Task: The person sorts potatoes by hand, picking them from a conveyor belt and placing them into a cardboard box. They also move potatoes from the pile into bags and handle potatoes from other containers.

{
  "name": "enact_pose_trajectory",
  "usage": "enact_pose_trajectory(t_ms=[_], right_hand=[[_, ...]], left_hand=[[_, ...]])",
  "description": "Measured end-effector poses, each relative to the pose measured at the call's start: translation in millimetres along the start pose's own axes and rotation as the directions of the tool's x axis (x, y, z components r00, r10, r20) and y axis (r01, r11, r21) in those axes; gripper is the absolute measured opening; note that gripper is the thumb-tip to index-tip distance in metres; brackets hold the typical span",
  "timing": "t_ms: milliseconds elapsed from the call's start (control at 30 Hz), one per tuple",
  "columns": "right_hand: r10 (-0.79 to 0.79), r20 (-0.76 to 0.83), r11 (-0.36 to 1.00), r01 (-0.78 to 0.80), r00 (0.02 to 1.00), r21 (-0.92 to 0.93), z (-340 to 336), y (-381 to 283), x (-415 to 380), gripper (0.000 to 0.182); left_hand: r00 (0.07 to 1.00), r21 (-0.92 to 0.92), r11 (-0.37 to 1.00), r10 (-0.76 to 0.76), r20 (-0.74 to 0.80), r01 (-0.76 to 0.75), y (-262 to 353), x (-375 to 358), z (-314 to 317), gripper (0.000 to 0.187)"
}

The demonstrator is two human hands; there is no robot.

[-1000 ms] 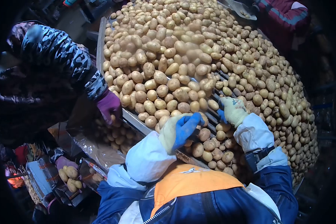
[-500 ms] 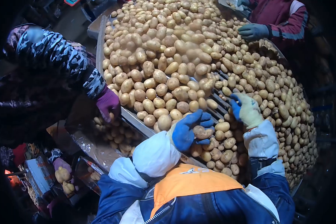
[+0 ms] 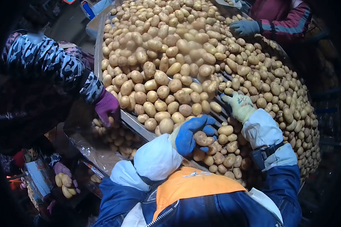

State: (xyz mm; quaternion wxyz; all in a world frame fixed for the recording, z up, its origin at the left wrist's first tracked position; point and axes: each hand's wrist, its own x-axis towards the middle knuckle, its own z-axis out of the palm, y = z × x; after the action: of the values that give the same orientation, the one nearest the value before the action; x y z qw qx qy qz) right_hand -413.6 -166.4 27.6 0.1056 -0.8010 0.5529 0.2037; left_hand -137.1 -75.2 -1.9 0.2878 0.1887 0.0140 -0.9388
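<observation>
My left hand [image 3: 188, 137], in a blue-coated glove, curves its fingers around a potato [image 3: 203, 139] at the near edge of the heap. To the right, my right hand [image 3: 241, 106] wears a pale glove with blue fingertips. Its visible fingers stretch left over the dark metal bars [image 3: 220, 118], close to a small potato [image 3: 229, 91]; the palm side is hidden. Loose potatoes [image 3: 225, 151] lie between and below my two hands. A great heap of potatoes [image 3: 155, 72] spreads beyond them.
A metal rim [image 3: 136, 125] borders the heap at the left. Beside it, a co-worker's purple glove [image 3: 108, 106] hangs over a plastic-lined box [image 3: 91, 149] with potatoes. Another co-worker's grey glove [image 3: 245, 28] rests on the heap at upper right. Further potatoes [image 3: 288, 109] cover the right side.
My right hand has moved left and slightly down, its fingers stretching toward the bars. My left hand has shifted slightly with the potato. The far co-worker's grey glove has moved left.
</observation>
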Motion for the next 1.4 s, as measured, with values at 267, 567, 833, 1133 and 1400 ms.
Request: enact_pose_trajectory(t_ms=[267,567,833,1133,1400], right_hand=[[0.094,0.079,0.996,-0.094,0.992,-0.009,-1,-8,6,0.077],[0.197,-0.146,0.98,-0.192,0.969,0.049,24,9,9,0.032],[0.135,0.12,0.318,-0.158,0.983,0.935,-40,-32,-73,0.029],[0.193,-0.283,0.694,0.074,0.939,0.716,-38,-14,15,0.057],[-0.275,-0.529,0.937,0.347,0.803,0.04,7,-53,10,0.043]], left_hand=[[0.992,0.132,0.99,0.061,-0.114,-0.046,0,-14,10,0.045],[0.995,0.098,0.995,0.046,-0.088,-0.037,-5,-20,1,0.045],[1.0,-0.084,0.996,-0.006,0.024,0.008,-14,-1,10,0.04],[0.997,0.017,0.998,-0.065,-0.027,0.066,-12,0,12,0.036],[0.972,0.182,0.975,0.162,-0.173,-0.13,12,-47,2,0.037]])
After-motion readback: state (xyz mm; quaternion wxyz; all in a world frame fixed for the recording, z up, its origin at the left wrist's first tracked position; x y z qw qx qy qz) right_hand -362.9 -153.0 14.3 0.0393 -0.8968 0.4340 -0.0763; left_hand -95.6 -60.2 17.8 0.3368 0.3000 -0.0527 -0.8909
